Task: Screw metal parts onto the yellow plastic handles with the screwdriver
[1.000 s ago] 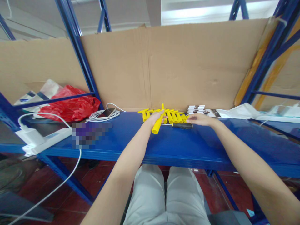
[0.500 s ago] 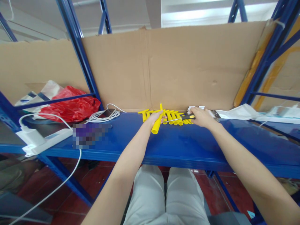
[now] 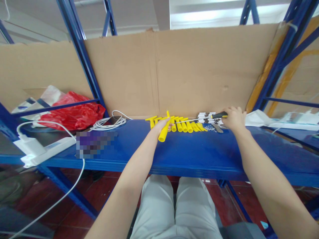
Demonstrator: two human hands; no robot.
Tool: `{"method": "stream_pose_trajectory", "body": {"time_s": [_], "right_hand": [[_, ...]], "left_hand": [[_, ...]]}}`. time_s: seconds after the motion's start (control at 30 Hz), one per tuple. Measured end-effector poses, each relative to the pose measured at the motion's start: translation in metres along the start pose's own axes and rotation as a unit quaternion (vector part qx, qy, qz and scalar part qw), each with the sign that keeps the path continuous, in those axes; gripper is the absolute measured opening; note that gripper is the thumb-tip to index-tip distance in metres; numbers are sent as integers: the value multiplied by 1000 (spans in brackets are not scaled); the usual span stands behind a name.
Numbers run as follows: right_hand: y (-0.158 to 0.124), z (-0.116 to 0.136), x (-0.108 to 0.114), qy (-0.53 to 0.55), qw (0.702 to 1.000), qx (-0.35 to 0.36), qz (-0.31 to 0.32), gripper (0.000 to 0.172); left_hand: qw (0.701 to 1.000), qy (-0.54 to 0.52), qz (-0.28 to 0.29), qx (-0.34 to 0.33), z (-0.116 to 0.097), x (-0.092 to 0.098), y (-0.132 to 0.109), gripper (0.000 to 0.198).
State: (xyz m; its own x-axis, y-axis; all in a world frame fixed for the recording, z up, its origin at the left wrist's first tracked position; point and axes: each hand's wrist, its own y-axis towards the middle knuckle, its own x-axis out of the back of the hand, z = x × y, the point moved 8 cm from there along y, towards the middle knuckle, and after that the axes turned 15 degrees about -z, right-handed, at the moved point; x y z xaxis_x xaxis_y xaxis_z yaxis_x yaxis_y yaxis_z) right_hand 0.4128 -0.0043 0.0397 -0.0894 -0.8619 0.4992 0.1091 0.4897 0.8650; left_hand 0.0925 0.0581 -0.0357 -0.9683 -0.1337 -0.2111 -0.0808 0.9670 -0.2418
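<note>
My left hand (image 3: 161, 126) is closed around a yellow plastic piece (image 3: 163, 133), a flared tube with a thin end pointing away from me. My right hand (image 3: 235, 119) grips a screwdriver (image 3: 219, 115) by its black and yellow handle. Its long metal shaft points left, and the tip is close to the held yellow piece; whether they touch cannot be made out. Behind my left hand lies a row of similar yellow pieces (image 3: 183, 127). Beneath the screwdriver are small silvery bits (image 3: 211, 128) and a flat greyish strip (image 3: 217, 128).
White and black packets (image 3: 205, 117) lie at the back of the blue shelf (image 3: 199, 149), against a cardboard panel (image 3: 199, 69). To the left are a coiled white cable (image 3: 107, 123), a red plastic bag (image 3: 73, 113) and a power strip (image 3: 53, 149). Blue posts (image 3: 86, 56) flank the panel.
My right hand has moved right with the screwdriver, drawing its tip back from the left hand and uncovering the packets and silvery bits. My left hand keeps its hold on the yellow piece.
</note>
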Motion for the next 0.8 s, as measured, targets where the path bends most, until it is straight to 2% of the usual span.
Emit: {"method": "stream_pose_trajectory", "body": {"time_s": [0.4, 0.8], "right_hand": [[0, -3, -3, 13, 999, -37, 2, 35], [0, -5, -5, 42, 998, -18, -33, 30]], "left_hand": [[1000, -9, 29, 1, 0, -4, 1, 17], [997, -64, 26, 40, -1, -3, -2, 16]]}}
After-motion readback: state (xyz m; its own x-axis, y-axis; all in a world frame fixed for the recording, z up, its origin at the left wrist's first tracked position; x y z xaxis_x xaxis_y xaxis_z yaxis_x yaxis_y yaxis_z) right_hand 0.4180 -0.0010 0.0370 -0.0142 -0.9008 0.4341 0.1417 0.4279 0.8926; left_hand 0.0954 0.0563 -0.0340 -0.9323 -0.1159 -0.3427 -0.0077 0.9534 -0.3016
